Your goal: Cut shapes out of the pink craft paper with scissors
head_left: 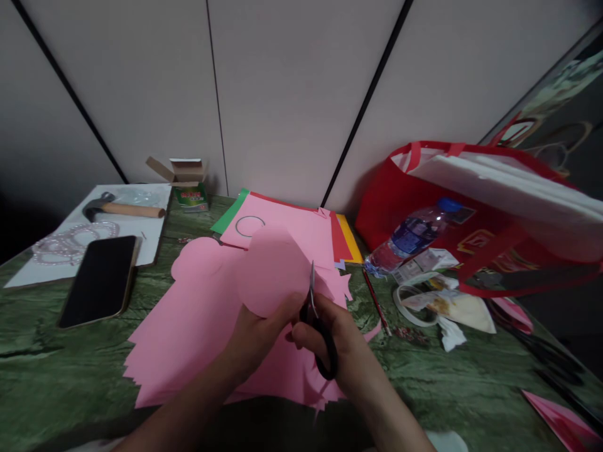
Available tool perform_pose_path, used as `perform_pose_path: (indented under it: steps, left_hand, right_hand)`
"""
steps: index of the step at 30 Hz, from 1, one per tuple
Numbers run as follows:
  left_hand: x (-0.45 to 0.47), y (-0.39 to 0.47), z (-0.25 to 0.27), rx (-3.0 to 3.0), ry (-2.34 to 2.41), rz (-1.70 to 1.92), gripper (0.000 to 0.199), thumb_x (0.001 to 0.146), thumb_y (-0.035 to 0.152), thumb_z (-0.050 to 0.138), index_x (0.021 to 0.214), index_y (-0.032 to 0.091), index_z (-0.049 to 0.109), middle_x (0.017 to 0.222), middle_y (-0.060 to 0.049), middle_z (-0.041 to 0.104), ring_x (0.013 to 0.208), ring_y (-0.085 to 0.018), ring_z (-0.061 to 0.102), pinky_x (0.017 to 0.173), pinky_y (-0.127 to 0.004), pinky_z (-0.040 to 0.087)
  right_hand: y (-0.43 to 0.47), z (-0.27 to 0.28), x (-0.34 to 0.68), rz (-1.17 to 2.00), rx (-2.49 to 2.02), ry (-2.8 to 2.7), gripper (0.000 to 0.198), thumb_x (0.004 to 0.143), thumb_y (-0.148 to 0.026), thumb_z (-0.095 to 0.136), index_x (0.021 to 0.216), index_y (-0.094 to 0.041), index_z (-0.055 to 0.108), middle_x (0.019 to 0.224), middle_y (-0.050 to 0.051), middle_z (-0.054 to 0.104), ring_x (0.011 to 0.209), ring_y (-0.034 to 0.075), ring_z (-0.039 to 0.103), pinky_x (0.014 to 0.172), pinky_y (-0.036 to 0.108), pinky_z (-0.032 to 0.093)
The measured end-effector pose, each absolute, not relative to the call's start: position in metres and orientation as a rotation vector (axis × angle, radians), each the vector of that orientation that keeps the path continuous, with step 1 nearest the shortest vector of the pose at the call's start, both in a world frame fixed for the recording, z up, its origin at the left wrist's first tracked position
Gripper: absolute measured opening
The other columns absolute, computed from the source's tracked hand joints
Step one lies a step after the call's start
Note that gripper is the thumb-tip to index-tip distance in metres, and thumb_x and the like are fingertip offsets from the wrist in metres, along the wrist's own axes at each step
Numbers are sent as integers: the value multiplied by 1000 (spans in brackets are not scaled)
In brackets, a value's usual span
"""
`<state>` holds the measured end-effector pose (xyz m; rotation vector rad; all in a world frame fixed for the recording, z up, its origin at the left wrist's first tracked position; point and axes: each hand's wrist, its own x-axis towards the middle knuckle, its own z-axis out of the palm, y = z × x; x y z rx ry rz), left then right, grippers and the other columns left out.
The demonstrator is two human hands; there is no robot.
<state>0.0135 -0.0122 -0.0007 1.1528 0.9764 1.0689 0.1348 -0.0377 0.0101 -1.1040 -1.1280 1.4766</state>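
My left hand (264, 326) grips a rounded piece of pink paper (273, 270) by its lower edge, thumb on top. Black-handled scissors (325, 351) sit in my right hand (342, 336), fingers through the loops. Their blades point up and away from me, along the right edge of the rounded piece. Whether the blades are closed on the paper I cannot tell. Beneath both hands spreads a pile of pink paper sheets (188, 339) with jagged edges. Another rounded pink piece (200, 257) lies on the pile's far left corner.
Behind the pile are coloured sheets (287, 220) with a ring (250, 226) on top. At left lie a phone (101, 279), a hammer (132, 209) and a small box (191, 194). A water bottle (409, 238), white tape roll (414, 307), pencil (375, 301) and red bag (381, 194) stand or lie right.
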Motion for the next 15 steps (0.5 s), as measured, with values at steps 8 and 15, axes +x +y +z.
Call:
perform_pose_path:
  steps: [8, 15]
  left_hand:
    - [13, -14, -4, 1121, 1088, 1039, 27, 72, 38, 60, 54, 17, 61, 51, -2, 61, 54, -17, 59, 51, -26, 49]
    - [13, -14, -1, 1108, 1097, 1046, 23, 70, 35, 61, 55, 18, 60, 51, -1, 60, 53, -16, 59, 49, -24, 49]
  right_hand:
    - [-37, 10, 136, 1482, -1113, -1160, 34, 59, -41, 76, 69, -19, 52, 63, -4, 46, 58, 12, 42, 54, 24, 35]
    - [-37, 9, 137, 1488, -1123, -1153, 34, 59, -41, 76, 68, -19, 52, 59, -6, 43, 55, 10, 38, 52, 24, 31]
